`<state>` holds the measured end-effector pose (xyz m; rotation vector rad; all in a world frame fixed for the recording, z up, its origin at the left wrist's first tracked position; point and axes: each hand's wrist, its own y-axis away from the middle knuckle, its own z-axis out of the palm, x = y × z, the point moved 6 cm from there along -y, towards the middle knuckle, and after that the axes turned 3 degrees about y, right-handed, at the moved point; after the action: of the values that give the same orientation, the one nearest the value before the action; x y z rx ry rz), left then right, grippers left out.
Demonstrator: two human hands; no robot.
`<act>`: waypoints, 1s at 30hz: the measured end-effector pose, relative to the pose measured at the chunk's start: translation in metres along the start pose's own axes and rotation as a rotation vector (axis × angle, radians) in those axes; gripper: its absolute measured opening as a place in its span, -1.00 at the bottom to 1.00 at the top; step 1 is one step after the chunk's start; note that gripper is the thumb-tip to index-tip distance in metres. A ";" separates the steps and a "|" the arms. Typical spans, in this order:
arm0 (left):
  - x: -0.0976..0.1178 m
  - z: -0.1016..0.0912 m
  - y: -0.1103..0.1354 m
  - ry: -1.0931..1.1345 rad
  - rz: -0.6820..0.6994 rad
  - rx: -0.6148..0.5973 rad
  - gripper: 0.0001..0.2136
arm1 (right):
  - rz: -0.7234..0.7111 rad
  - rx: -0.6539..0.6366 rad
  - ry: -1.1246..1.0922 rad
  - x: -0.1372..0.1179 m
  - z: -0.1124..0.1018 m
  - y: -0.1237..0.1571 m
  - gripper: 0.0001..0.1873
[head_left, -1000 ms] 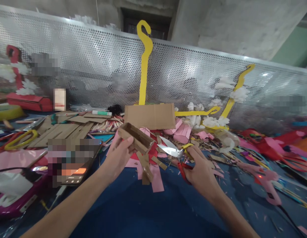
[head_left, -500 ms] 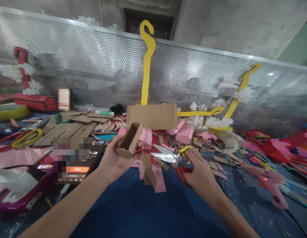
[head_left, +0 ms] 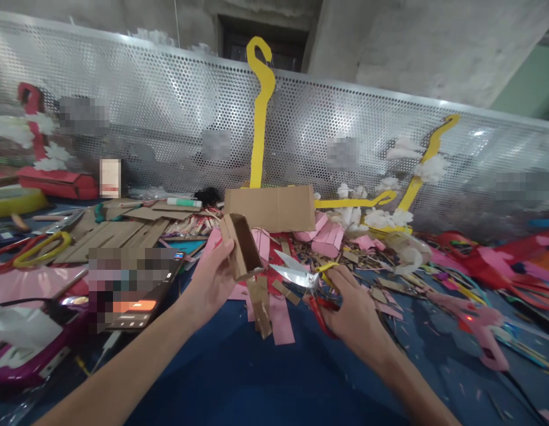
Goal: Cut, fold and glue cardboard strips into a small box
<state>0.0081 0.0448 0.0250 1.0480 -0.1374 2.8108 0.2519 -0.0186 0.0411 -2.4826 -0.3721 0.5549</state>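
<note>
My left hand (head_left: 212, 272) is closed on a small open cardboard box (head_left: 241, 245), tilted so its hollow inside faces me and to the right. My right hand (head_left: 348, 299) grips scissors (head_left: 299, 276) with one yellow and one red handle. Their blades stand apart and point left toward the box, without touching it. Below the box, brown cardboard strips (head_left: 259, 307) and a pink paper strip (head_left: 281, 319) lie on the blue table. Behind stands a larger cardboard piece (head_left: 270, 208) with a tall yellow hook shape (head_left: 258, 118) rising behind it.
A pink glue gun (head_left: 476, 325) lies at the right, its red light on. A phone (head_left: 136, 296) and a purple box with tissue (head_left: 26, 343) sit at the left. Paper scraps cover the table's middle, before a perforated metal panel (head_left: 168, 106).
My left hand has turned the cardboard box, so its opening now leans the other way. The scissors have barely moved, blades still apart. The view has shifted slightly.
</note>
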 end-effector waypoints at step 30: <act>0.016 -0.007 0.005 -0.371 0.388 -0.122 -0.74 | 0.026 -0.296 0.029 -0.009 -0.003 0.002 -0.67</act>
<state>-0.0091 0.0420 0.0299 1.6560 -0.6033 2.8389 0.2456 -0.0254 0.0448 -2.7795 -0.4376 0.5037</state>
